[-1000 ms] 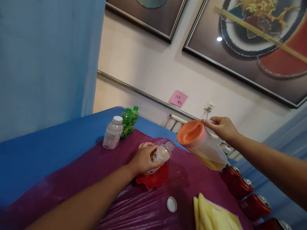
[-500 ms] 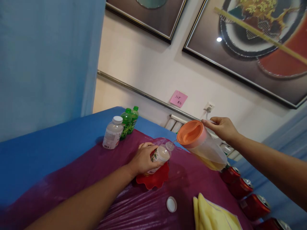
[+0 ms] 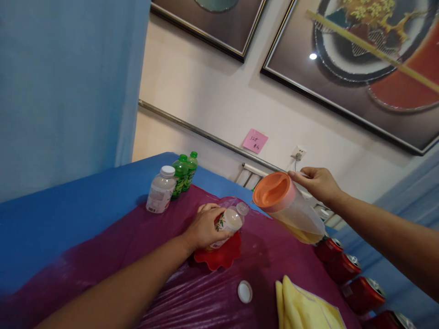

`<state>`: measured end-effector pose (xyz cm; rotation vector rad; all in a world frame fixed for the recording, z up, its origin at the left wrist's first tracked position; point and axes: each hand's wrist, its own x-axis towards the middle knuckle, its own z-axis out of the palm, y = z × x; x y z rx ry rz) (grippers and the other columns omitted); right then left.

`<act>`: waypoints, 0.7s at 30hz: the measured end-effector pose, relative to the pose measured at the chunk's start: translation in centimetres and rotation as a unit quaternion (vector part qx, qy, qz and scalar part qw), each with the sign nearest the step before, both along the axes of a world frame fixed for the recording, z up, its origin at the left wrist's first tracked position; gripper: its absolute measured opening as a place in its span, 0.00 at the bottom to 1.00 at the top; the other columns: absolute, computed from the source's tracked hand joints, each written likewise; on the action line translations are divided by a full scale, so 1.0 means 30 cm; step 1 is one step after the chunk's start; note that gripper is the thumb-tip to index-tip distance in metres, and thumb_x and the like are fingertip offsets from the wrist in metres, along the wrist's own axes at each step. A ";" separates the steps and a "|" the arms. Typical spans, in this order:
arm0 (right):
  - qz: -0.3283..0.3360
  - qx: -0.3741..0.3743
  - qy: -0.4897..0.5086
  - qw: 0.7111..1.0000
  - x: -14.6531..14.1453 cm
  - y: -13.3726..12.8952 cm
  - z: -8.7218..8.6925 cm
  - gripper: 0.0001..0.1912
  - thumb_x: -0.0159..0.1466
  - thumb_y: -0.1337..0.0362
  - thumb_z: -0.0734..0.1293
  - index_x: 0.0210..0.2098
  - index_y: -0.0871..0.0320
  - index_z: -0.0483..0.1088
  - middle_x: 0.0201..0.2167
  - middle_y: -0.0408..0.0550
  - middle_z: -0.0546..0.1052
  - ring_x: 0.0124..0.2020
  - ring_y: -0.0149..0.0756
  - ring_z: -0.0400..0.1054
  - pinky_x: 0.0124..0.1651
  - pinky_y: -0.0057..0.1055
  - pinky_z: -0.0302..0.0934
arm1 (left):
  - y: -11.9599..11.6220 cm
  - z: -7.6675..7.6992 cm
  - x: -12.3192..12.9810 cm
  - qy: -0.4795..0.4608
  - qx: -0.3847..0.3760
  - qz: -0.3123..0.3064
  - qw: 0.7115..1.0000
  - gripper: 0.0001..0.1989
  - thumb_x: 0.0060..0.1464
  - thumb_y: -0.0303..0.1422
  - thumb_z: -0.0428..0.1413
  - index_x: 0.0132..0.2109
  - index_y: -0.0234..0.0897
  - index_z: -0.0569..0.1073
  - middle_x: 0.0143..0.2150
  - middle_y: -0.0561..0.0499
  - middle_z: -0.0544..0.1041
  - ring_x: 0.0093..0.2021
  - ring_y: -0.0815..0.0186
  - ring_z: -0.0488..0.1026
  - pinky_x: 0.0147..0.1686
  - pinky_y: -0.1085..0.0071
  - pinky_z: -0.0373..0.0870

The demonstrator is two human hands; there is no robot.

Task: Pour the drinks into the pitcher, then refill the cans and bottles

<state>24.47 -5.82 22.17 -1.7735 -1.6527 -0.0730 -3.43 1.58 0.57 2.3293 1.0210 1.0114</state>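
My left hand (image 3: 208, 227) is wrapped round a clear plastic bottle (image 3: 233, 219) with a printed label, its uncapped mouth tilted to the right. Beneath them lies a red scalloped mat (image 3: 219, 257). By its handle my right hand (image 3: 317, 183) grips a translucent pitcher (image 3: 297, 219) with an orange lid, tipped toward the bottle's mouth. Some yellowish liquid rests low in the pitcher. Its spout side is close to the bottle mouth; whether liquid flows now I cannot tell. A white cap (image 3: 245, 291) lies loose on the purple cloth (image 3: 192, 297).
A white-capped bottle (image 3: 161, 189) and two green bottles (image 3: 184, 176) stand at the back left. A folded yellow cloth (image 3: 308, 305) lies at the front right. Several red cans (image 3: 363, 294) line the right side. Behind the table are a metal rail (image 3: 206, 134) and a wall.
Both hands, the bottle and the pitcher keep nearly the same place. The thin stream seen earlier between pitcher and bottle mouth is fainter now.
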 end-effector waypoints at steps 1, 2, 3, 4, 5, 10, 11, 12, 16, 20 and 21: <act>0.001 0.000 0.000 1.000 0.001 0.000 0.000 0.35 0.52 0.33 0.69 0.17 0.52 0.49 0.15 0.35 0.49 0.17 0.25 0.42 0.21 0.30 0.37 | 0.000 0.000 0.000 0.001 0.003 -0.001 1.000 0.32 0.40 0.48 0.70 0.53 0.43 0.78 0.53 0.45 0.76 0.58 0.47 0.68 0.60 0.53 0.61; 0.003 0.000 0.000 1.000 0.003 0.000 -0.001 0.35 0.52 0.33 0.69 0.17 0.52 0.49 0.15 0.35 0.49 0.17 0.25 0.42 0.21 0.30 0.37 | 0.001 -0.001 0.000 0.002 0.004 0.000 1.000 0.32 0.40 0.48 0.70 0.53 0.42 0.78 0.53 0.45 0.76 0.58 0.47 0.68 0.60 0.53 0.61; 0.004 0.001 0.000 1.000 0.005 0.000 -0.001 0.34 0.53 0.33 0.69 0.17 0.52 0.50 0.15 0.36 0.49 0.17 0.25 0.43 0.21 0.30 0.37 | 0.001 -0.002 0.001 0.003 0.005 0.001 1.000 0.32 0.40 0.48 0.70 0.53 0.42 0.78 0.53 0.44 0.76 0.58 0.47 0.68 0.60 0.53 0.61; 0.005 0.002 0.000 1.000 0.008 0.000 -0.002 0.34 0.53 0.33 0.69 0.17 0.52 0.50 0.15 0.36 0.49 0.17 0.25 0.43 0.21 0.30 0.37 | 0.002 -0.003 0.001 0.004 0.006 0.003 1.000 0.33 0.40 0.48 0.70 0.54 0.41 0.78 0.53 0.44 0.76 0.58 0.47 0.68 0.60 0.53 0.61; 0.006 0.002 -0.002 1.000 0.011 0.001 -0.003 0.34 0.53 0.33 0.69 0.17 0.52 0.50 0.15 0.36 0.49 0.18 0.25 0.43 0.21 0.30 0.37 | 0.002 -0.004 0.002 0.004 0.006 0.005 1.000 0.33 0.40 0.48 0.70 0.54 0.41 0.78 0.54 0.43 0.76 0.58 0.47 0.68 0.60 0.53 0.61; 0.000 -0.001 -0.002 1.000 0.024 0.001 -0.004 0.34 0.54 0.34 0.68 0.17 0.53 0.51 0.15 0.36 0.50 0.18 0.26 0.44 0.21 0.30 0.38 | 0.006 -0.010 0.002 -0.001 0.008 0.005 1.000 0.33 0.40 0.48 0.70 0.54 0.41 0.78 0.54 0.44 0.76 0.58 0.47 0.69 0.60 0.52 0.61; 0.000 -0.001 -0.001 1.000 0.025 0.001 -0.003 0.34 0.54 0.34 0.68 0.17 0.53 0.51 0.15 0.36 0.50 0.18 0.26 0.44 0.21 0.30 0.38 | 0.005 -0.010 0.002 -0.001 0.006 0.005 1.000 0.33 0.40 0.48 0.70 0.54 0.42 0.78 0.54 0.44 0.76 0.58 0.47 0.69 0.60 0.52 0.61; 0.000 -0.001 -0.002 1.000 0.027 0.000 -0.003 0.34 0.54 0.34 0.68 0.17 0.53 0.51 0.15 0.36 0.50 0.18 0.26 0.44 0.21 0.30 0.38 | 0.005 -0.010 0.002 -0.001 0.004 0.005 1.000 0.33 0.40 0.48 0.70 0.54 0.42 0.78 0.54 0.44 0.76 0.58 0.47 0.69 0.60 0.52 0.61; 0.004 0.005 -0.011 1.000 0.033 0.000 -0.001 0.34 0.54 0.33 0.68 0.17 0.52 0.50 0.16 0.36 0.49 0.19 0.26 0.43 0.22 0.31 0.38 | 0.003 -0.007 0.002 0.003 -0.001 0.008 1.000 0.34 0.39 0.48 0.70 0.54 0.42 0.78 0.54 0.43 0.76 0.59 0.47 0.68 0.61 0.52 0.61; -0.001 0.003 -0.017 1.000 0.038 -0.001 -0.002 0.34 0.55 0.33 0.67 0.17 0.52 0.50 0.16 0.36 0.49 0.19 0.27 0.44 0.22 0.31 0.37 | 0.004 -0.010 0.003 0.003 0.002 0.007 1.000 0.34 0.40 0.48 0.70 0.54 0.42 0.78 0.54 0.44 0.76 0.59 0.47 0.68 0.61 0.52 0.61; -0.003 0.002 -0.018 1.000 0.038 -0.002 -0.003 0.34 0.54 0.33 0.67 0.17 0.52 0.50 0.16 0.36 0.48 0.19 0.27 0.44 0.22 0.31 0.37 | 0.004 -0.011 0.004 0.003 0.002 0.007 1.000 0.33 0.40 0.48 0.70 0.54 0.42 0.78 0.54 0.44 0.76 0.59 0.47 0.68 0.61 0.52 0.61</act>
